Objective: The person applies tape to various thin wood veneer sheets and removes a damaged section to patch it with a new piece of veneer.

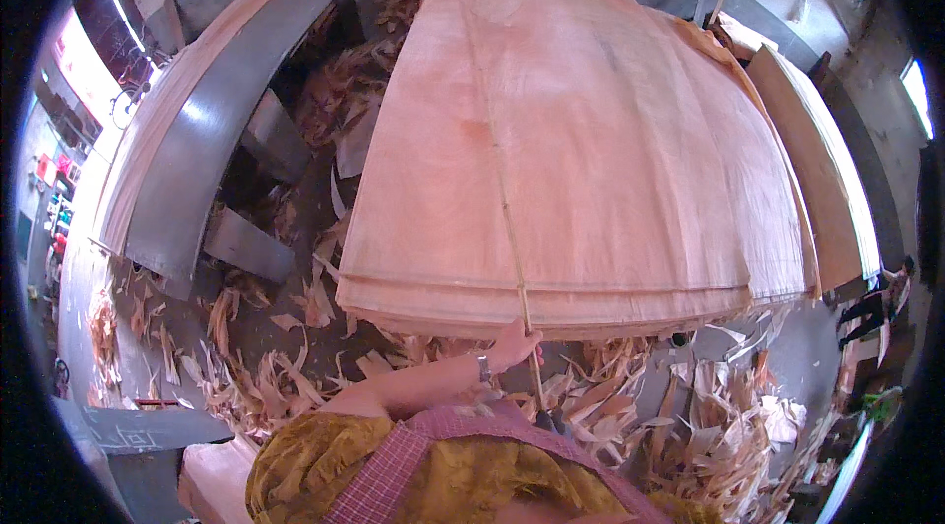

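Stack of sheets: wide, thin and pinkish, layers showing along its near edge.
Stick: long and thin, running lengthwise over the stack, its near end jutting past the near edge.
Left hand: just off the stack's near edge, fingers curled closed around the stick; watch on the wrist.
Right hand: out of sight, grip cannot be told.
Scraps: heaped on the near side of the stack.
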Demonstrator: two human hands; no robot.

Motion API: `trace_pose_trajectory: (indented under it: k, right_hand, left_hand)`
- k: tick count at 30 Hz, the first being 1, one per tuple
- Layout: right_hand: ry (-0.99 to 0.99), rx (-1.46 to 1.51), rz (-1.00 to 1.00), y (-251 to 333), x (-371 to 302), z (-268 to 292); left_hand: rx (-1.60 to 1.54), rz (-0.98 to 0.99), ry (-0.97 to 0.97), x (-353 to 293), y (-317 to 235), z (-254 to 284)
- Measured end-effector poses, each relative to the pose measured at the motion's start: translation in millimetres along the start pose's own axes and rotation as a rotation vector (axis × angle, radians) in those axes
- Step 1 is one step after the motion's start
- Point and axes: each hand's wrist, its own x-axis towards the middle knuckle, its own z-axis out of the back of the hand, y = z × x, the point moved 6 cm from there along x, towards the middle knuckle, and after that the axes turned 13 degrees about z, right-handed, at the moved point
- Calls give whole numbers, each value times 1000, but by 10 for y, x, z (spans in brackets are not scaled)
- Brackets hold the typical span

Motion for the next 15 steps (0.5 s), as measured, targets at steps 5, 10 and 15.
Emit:
trace_pose_trajectory:
  k: [5, 10, 15]
  right_hand:
    - [25, -95, 17, 174, -236, 168]
    - [57, -194, 26, 366, -494, 335]
    - [70, -286, 35, 590, -846, 550]
  left_hand:
    - [-398, 12, -13, 344, -211, 230]
    - [-361, -145, 103, 484, -344, -14]
    - [-360, -78, 142, 342, -541, -417]
